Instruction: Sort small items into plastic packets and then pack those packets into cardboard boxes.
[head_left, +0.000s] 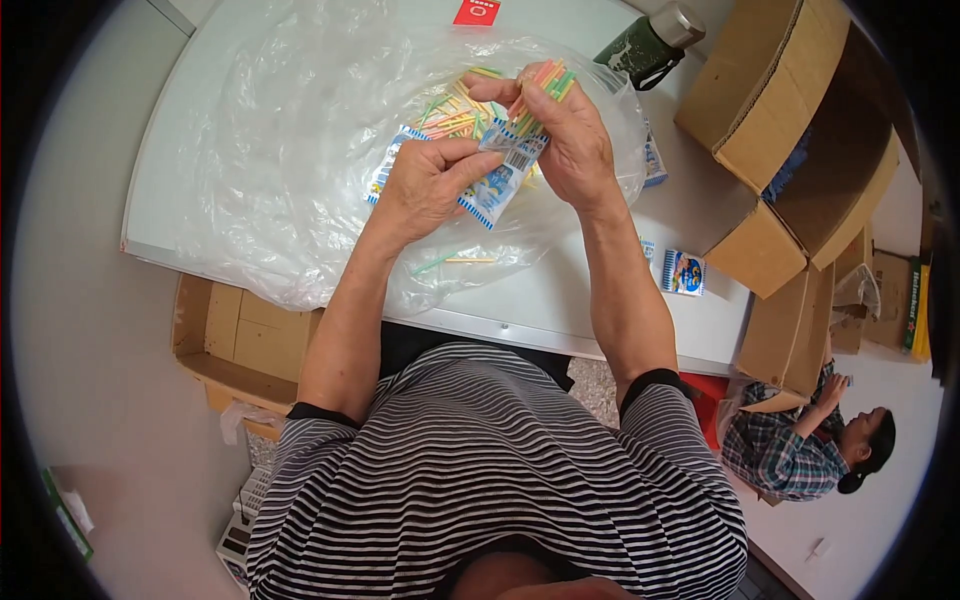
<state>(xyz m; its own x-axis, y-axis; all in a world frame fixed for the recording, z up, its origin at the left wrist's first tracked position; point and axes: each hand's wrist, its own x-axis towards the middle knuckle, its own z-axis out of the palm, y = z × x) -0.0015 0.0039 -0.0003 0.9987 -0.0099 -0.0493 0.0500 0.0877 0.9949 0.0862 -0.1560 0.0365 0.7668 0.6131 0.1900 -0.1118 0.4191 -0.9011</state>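
Note:
My left hand (418, 190) pinches a small blue-and-white striped packet (492, 192), its upper end close to my right hand. A bundle of thin pink, yellow and green sticks (548, 88) is gripped in my right hand (578, 140), with the lower ends at the packet's top; whether they are inside it I cannot tell. Behind my hands, more loose coloured sticks (452, 120) lie heaped on a big clear plastic bag (270, 170). Another blue-and-white packet (382, 168) is partly hidden behind my left hand.
The bag spreads over a white table (560, 300). To the right are a filled packet (684, 272) and an open cardboard box (760, 150). A green bottle (645, 50) and a red card (477, 12) are at the back. A person in a plaid shirt (790, 455) is at lower right.

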